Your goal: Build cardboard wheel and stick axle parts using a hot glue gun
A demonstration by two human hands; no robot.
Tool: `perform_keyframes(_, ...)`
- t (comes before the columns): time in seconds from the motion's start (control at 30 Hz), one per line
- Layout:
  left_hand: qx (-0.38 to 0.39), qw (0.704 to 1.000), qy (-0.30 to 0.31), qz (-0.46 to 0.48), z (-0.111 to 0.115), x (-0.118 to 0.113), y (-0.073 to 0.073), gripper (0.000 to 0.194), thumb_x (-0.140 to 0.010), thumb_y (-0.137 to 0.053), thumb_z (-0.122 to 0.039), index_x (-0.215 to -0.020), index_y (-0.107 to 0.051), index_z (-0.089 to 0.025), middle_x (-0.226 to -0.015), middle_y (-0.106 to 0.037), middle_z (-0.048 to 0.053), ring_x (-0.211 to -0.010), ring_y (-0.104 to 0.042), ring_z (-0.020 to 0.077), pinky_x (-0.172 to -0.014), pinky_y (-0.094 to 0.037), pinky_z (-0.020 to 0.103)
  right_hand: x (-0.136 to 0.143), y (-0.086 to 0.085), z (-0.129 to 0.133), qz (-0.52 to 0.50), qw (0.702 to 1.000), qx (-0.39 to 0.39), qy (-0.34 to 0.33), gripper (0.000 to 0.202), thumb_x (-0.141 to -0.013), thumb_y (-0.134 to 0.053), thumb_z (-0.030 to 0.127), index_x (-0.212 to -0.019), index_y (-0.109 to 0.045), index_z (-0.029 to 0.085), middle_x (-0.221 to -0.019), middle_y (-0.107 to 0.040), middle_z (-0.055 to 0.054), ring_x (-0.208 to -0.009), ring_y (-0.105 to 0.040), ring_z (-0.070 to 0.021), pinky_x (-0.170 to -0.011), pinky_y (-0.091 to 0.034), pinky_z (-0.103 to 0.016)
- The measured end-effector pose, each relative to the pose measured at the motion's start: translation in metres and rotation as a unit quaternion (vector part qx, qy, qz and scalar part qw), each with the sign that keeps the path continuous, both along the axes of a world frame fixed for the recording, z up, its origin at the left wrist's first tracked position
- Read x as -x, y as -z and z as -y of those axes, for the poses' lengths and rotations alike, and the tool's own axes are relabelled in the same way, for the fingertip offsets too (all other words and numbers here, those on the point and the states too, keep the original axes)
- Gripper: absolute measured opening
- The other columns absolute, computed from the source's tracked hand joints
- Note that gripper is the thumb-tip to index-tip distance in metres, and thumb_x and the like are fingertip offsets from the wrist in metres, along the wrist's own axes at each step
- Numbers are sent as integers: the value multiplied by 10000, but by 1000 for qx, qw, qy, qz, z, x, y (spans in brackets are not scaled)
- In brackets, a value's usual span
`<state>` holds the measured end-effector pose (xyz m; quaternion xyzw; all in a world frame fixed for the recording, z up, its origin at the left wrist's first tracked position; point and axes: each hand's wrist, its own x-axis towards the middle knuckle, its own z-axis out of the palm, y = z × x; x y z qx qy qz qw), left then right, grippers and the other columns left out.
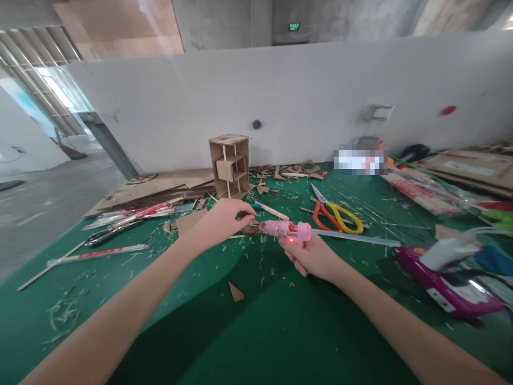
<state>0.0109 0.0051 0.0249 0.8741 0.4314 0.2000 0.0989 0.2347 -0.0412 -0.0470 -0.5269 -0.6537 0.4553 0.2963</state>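
A pink hot glue gun (pixel 284 229) is gripped in my right hand (pixel 311 255), its nozzle pointing left and a red light glowing on it. From its back end a long translucent glue stick (pixel 356 238) sticks out to the right. My left hand (pixel 224 220) is closed in a pinch just left of the nozzle; what its fingertips hold, if anything, is too small to make out. Right below those fingertips lies a small brown piece (pixel 250 230), partly covered. Behind my left hand stands a small cardboard shelf (pixel 229 140) with wooden stick supports.
Red-and-yellow-handled scissors (pixel 339 216) lie beyond my right hand. A purple power strip (pixel 425 280) with plugs sits at the right. Flat cardboard sheets (pixel 160 187) and bagged sticks (pixel 136 214) lie at left. Scraps litter the green table (pixel 280 331), including a cardboard triangle (pixel 236 292).
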Motion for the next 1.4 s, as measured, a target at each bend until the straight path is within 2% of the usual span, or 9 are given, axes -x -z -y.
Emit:
perform_keyframes(0.33,36,999,-7,16,1,2,-1,254,-841,-487,-301,-904,-716,-211,-857,-720,25,-603,-587,119,-525,-411,232,1,-1,1,-7,1000,0,-9,401,-874,-474,489,-596,-438,202,-385,-429,58,-308,-417,-76,-379,-337,-205)
perform_keyframes(0.47,36,999,-1,33,2,2,-1,236,-830,-499,-285,-955,-683,-208,-876,-720,27,-660,-616,130,-573,-447,235,1,-4,1,10,1000,-3,-9,420,-885,-456,475,-567,-429,203,-347,-399,61,-297,-409,-77,-385,-333,-208)
perform_keyframes(0.73,35,998,7,43,-1,3,1,113,-808,-520,-236,-836,-623,-200,-832,-699,8,-731,-631,135,-668,-478,252,1,-7,2,19,1000,-5,-6,425,-879,-466,476,-557,-430,201,-337,-400,59,-296,-406,-75,-386,-327,-205)
perform_keyframes(1.17,33,998,0,46,-1,1,2,151,-814,-514,-244,-825,-656,-195,-824,-698,8,-695,-610,123,-612,-446,235,1,-4,2,36,999,5,1,430,-872,-466,502,-565,-433,202,-345,-407,59,-304,-408,-79,-391,-325,-211)
perform_keyframes(1.4,32,998,-1,48,-2,2,2,129,-805,-539,-251,-809,-656,-198,-803,-696,1,-696,-619,124,-631,-462,238,3,-11,5,63,998,13,-7,428,-880,-452,486,-564,-440,197,-335,-416,55,-321,-406,-79,-420,-347,-212)
